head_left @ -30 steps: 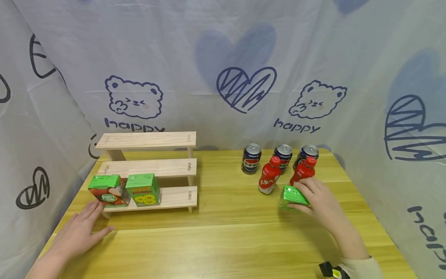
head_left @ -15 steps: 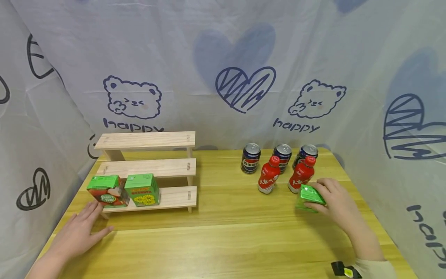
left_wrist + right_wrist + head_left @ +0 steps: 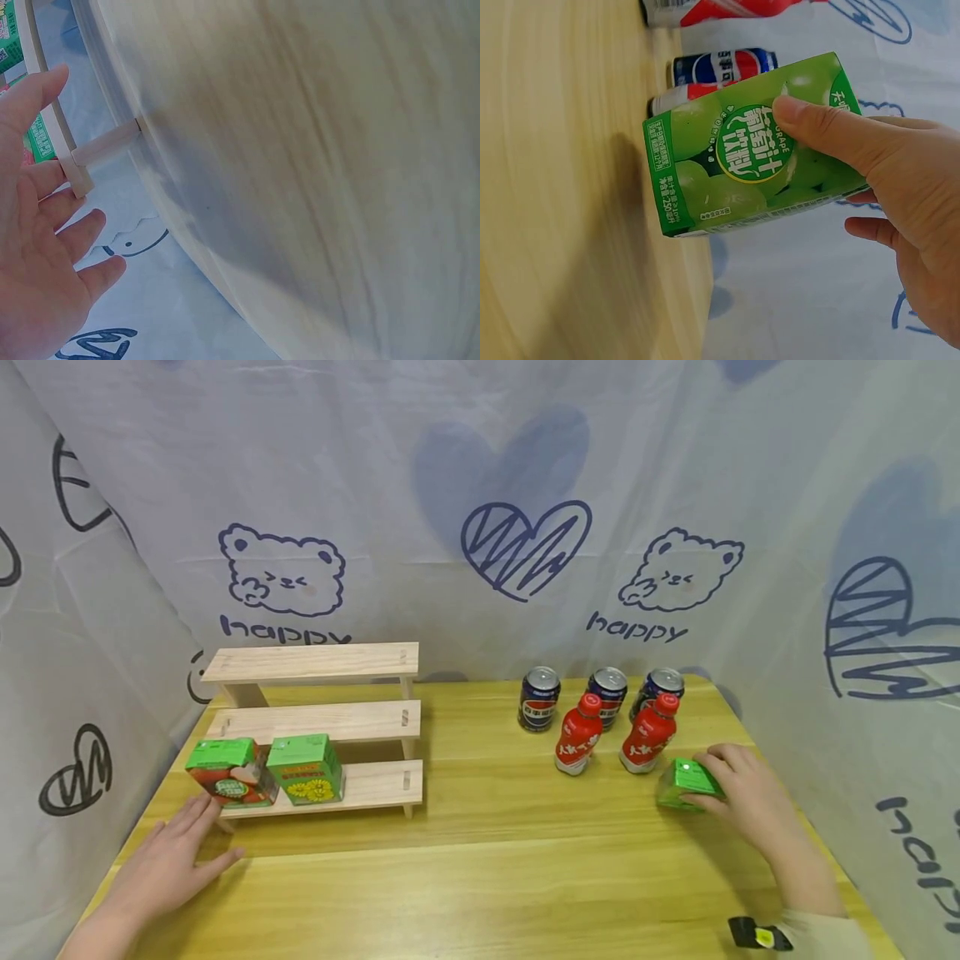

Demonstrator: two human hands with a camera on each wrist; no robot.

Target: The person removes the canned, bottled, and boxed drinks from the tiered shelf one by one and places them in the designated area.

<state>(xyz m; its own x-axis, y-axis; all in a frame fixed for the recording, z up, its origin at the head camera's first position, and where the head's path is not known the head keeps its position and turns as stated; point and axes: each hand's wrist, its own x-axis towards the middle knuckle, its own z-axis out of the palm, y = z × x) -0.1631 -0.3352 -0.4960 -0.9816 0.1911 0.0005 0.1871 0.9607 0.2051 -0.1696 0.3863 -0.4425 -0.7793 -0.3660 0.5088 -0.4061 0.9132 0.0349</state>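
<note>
My right hand pinches a green grape juice box between thumb and fingers at the table's right side. Whether its base touches the table I cannot tell. Just left of it stand two red bottles. My left hand has its fingers extended at the left front corner of a three-tier wooden shelf, fingertips at the shelf end in the left wrist view. On the lowest tier sit a red-and-green juice box and, to its right, a green chrysanthemum drink box.
Several dark blue cans line the back right of the table, behind the red bottles. A printed white cloth hangs along the back and both sides. The shelf's upper tiers bear nothing.
My right hand has moved right with the grape juice box, away from in front of the right red bottle. My left hand stays at the shelf corner.
</note>
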